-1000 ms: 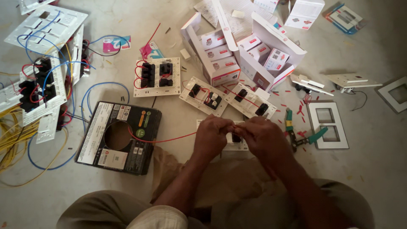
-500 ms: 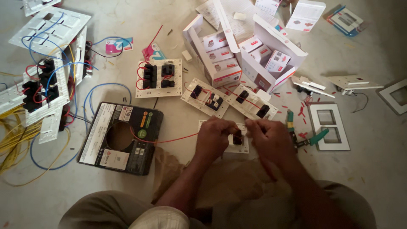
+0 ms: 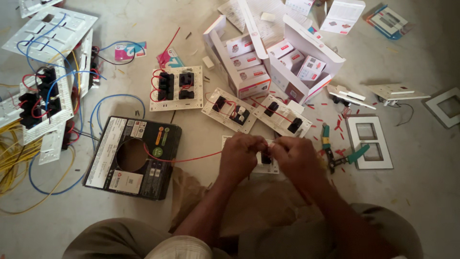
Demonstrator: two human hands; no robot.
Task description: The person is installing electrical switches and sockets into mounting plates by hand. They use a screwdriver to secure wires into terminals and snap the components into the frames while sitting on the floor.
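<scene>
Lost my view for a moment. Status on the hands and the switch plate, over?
Left hand and right hand both on the switch plate, pinching the red wire. Wire runs left over the black box. Pliers lie beside right hand.

Soft, even daylight, faint shadows, sharp centre, slight wide-angle bending at the edges.
</scene>
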